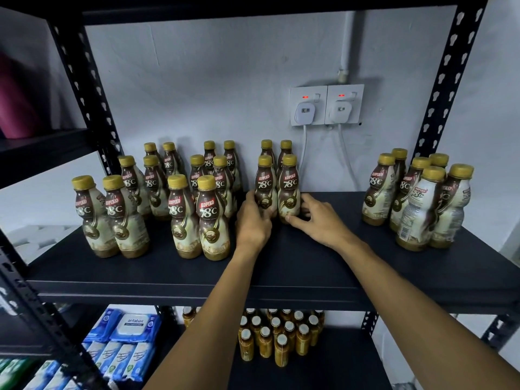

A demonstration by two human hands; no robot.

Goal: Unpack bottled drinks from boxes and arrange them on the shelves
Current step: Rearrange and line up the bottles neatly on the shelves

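Head view looks onto a black shelf [281, 280] in a metal rack, with a double wall socket [326, 105] on the grey wall behind it. Two white plugs sit in the socket and their cables drop behind the shelf.

Far left of the socket and lower down, six gold-capped coffee bottles [115, 220] stand upright in two files running from the wall towards the shelf's front edge. Closer to the socket, still on its left, a second six [211, 218] stand in the same pattern.

Just below and left of the socket are four more bottles, two at the back and two in front. The left hand [253, 220] has its fingers wrapped round the lower body of the left front bottle [264, 184]. The right hand [318, 218] holds the right front bottle [289, 192] low down, thumb on its base at the front and fingers curled behind it. Both bottles stand upright on the shelf, touching each other, directly beneath the socket's left edge.

Right of the socket and lower, a tight cluster of six bottles [422, 201] stands near the rack's right upright, one with its label turned away.

Well below the socket, on the lower shelf, are blue wipe packs [132, 327] to the left and small white-capped bottles [281, 336] almost straight underneath.
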